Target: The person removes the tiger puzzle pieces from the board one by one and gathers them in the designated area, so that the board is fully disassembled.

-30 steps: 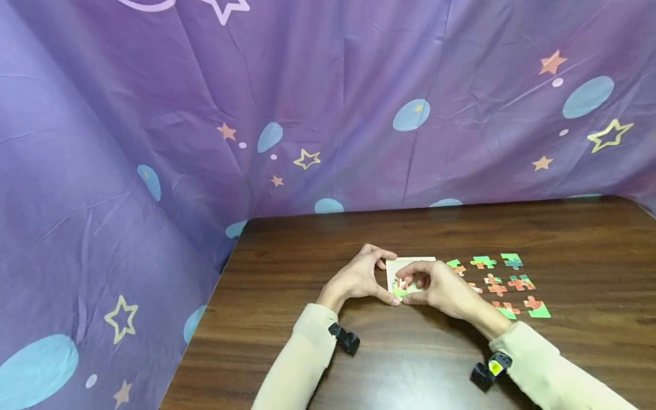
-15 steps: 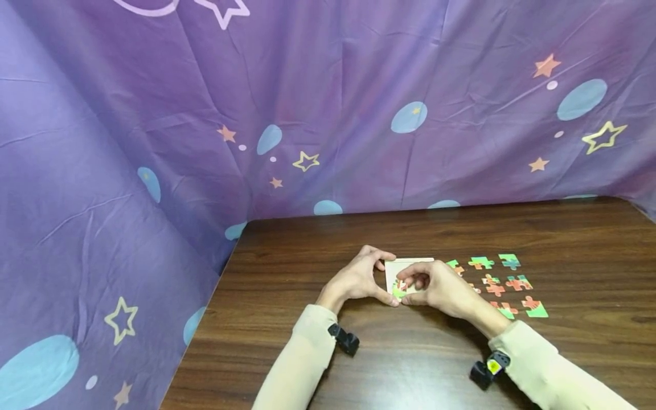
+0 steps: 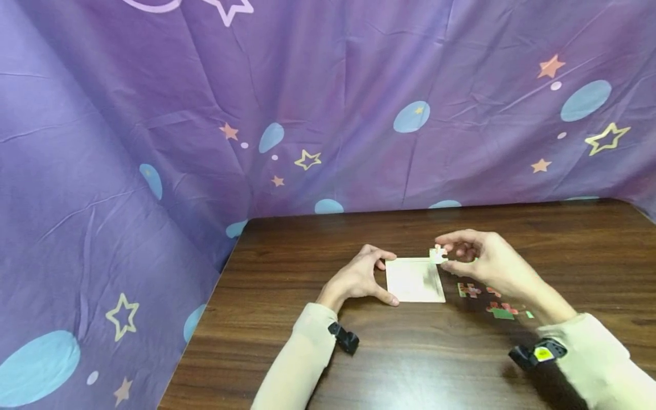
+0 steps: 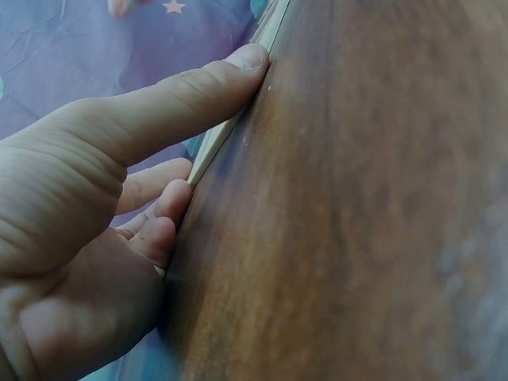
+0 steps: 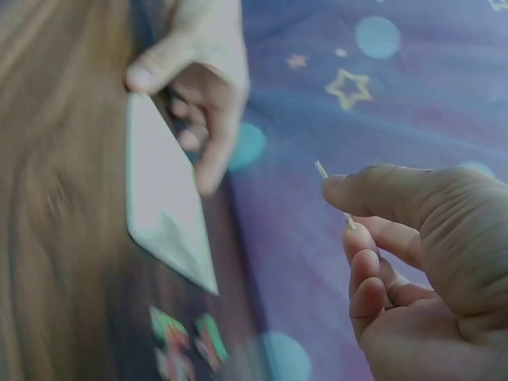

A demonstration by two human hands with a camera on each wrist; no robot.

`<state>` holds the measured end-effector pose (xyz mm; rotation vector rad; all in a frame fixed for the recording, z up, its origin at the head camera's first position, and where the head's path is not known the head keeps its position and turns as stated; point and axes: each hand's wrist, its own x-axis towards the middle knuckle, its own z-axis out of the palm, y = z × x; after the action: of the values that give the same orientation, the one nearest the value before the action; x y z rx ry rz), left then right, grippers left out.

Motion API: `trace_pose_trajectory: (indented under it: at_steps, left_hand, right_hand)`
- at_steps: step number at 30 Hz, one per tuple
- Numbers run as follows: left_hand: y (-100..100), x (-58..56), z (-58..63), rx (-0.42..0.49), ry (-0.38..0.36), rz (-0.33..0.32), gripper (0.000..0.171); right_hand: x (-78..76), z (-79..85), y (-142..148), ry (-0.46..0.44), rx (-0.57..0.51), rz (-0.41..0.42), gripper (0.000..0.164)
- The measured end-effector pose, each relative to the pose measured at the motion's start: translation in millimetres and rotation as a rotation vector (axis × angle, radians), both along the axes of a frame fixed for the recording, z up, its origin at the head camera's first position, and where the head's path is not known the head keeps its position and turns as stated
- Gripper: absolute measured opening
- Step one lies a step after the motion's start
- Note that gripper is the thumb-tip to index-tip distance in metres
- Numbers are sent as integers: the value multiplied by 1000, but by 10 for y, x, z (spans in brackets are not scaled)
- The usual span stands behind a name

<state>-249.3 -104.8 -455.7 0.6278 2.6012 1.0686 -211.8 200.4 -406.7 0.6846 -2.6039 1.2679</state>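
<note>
A square pale puzzle tray (image 3: 412,282) lies flat on the wooden table, its light inner face in sight. My left hand (image 3: 361,276) holds it by the left side, thumb at the near corner and fingers at the far one; in the left wrist view the thumb (image 4: 214,87) presses along the tray's thin edge. Over the tray's far right corner, my right hand (image 3: 484,256) pinches a puzzle piece (image 3: 438,254) in the air. The right wrist view shows that piece (image 5: 320,169) edge-on between thumb and fingertips.
Several loose puzzle pieces (image 3: 502,311) in green and red lie to the right of the tray, some hidden under my right forearm. A purple curtain (image 3: 359,114) with stars hangs behind the table (image 3: 292,256).
My right hand has lifted the puzzle piece from the tray's near left corner and carried it up to the far right. The left hand has stayed on the tray.
</note>
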Motion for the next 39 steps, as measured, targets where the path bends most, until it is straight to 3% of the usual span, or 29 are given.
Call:
trace_pose_trajectory:
  at_steps: [5, 9, 20, 27, 39]
  left_hand:
    - [6, 5, 17, 11, -14, 1, 103]
    - [-4, 16, 14, 8, -8, -8, 102]
    - [-39, 8, -24, 1, -10, -20, 101]
    - [-6, -41, 9, 32, -4, -12, 102]
    - [-44, -43, 3, 8, -4, -29, 103]
  right_hand:
    - [74, 81, 310, 61, 46, -58, 41]
    - [196, 42, 473, 29, 60, -71, 42]
    - [445, -516, 584, 69, 10, 36, 46]
    - [442, -591, 623, 173, 159, 5, 53]
    - [477, -681, 578, 100, 173, -1, 50]
